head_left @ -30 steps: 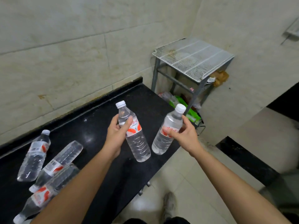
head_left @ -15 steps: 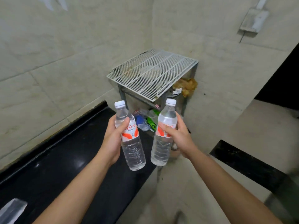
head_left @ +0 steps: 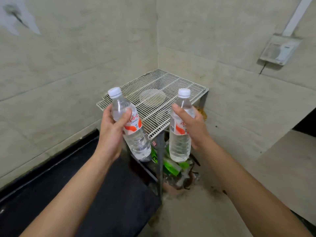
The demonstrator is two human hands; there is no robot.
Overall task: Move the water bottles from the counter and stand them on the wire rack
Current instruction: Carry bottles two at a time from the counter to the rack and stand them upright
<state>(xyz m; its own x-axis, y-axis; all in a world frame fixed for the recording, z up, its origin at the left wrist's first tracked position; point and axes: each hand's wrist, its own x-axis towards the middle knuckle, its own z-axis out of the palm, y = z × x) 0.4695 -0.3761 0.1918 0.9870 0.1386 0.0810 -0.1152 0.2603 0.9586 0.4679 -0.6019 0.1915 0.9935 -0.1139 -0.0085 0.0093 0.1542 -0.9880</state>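
Note:
My left hand [head_left: 112, 129] grips a clear water bottle [head_left: 135, 139] with a white cap and an orange-and-white label, tilted with its cap leaning left. My right hand [head_left: 193, 127] grips a second such bottle [head_left: 179, 144], held nearly upright. Both bottles hang in the air in front of the near edge of the white wire rack [head_left: 153, 101], which stands in the corner of the tiled walls. Nothing stands on the rack's top. The black counter [head_left: 51, 194] runs along the lower left, under my left forearm.
Green packaging and other clutter [head_left: 172, 166] lie under the rack, beside its grey metal leg [head_left: 159, 161]. A wall-mounted box [head_left: 280, 50] hangs at the upper right. A dark opening and a pale ledge [head_left: 290, 151] lie to the right.
I have come closer to the rack, which now sits right behind the two bottles. Both hands have risen with their bottles. The bottles lying on the counter have left the view.

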